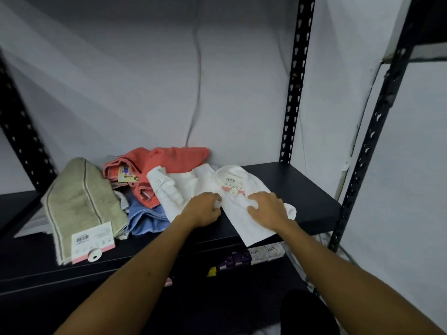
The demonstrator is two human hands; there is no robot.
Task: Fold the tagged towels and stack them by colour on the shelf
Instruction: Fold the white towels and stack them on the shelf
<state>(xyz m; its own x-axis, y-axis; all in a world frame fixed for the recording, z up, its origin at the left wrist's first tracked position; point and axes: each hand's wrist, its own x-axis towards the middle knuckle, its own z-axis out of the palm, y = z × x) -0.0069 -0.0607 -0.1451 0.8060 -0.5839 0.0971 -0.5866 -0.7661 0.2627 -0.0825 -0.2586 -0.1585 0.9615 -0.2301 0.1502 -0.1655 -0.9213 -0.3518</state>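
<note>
A: Where is the open room on the black shelf (302,189)?

B: At centre right of the frame, the board lies bare from the white towel (212,189) out to the slotted uprights (294,93). A bare strip also runs along the front edge, lower centre. The left half is crowded with cloth.

A: And the white towel itself?

B: It lies rumpled in the middle of the frame, partly over the coral towel (169,160) behind it. One corner hangs past the shelf's front edge. A barcode tag (231,184) with a pink strip and a round disc sits on top, just above the hands.

A: How do the hands hold it?

B: The left hand (203,209) has its fingers curled round a bunch of the white cloth. The right hand (267,207) clutches a fold with bent fingers, just beside the tag.

A: The rest of the pile?

B: A beige striped towel (82,201) at centre left, folded, with its own tag (93,241) near the front edge. A blue towel (145,218) lies between it and the white one, under the coral.
</note>
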